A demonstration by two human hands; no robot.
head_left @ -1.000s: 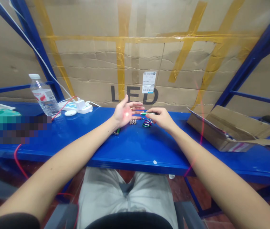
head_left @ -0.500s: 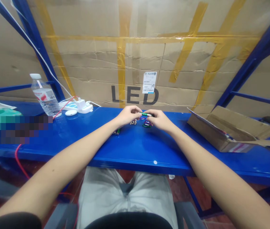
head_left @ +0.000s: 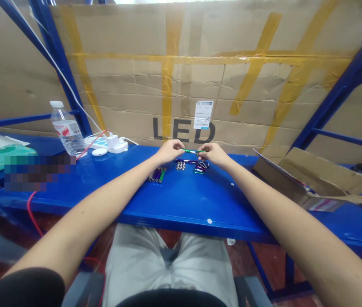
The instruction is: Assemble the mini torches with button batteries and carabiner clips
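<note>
My left hand [head_left: 169,151] and my right hand [head_left: 214,154] meet above the blue table [head_left: 181,200], each pinching one end of a thin green laser pointer [head_left: 193,151] held level between them. Right under the hands lie a small cluster of button batteries [head_left: 180,166] and a heap of coloured carabiner clips [head_left: 200,167]. A short row of other pointers [head_left: 157,175] lies on the table just below my left wrist.
A water bottle [head_left: 68,130] and a white power strip [head_left: 110,144] with a charger stand at the back left. An open cardboard box [head_left: 315,179] sits at the right. A large taped "LED" carton [head_left: 184,85] forms the back wall behind blue rack posts.
A second ago my left palm was open with a red laser dot on it. It has since closed onto the pointer's free end, and both hands have lifted slightly.
</note>
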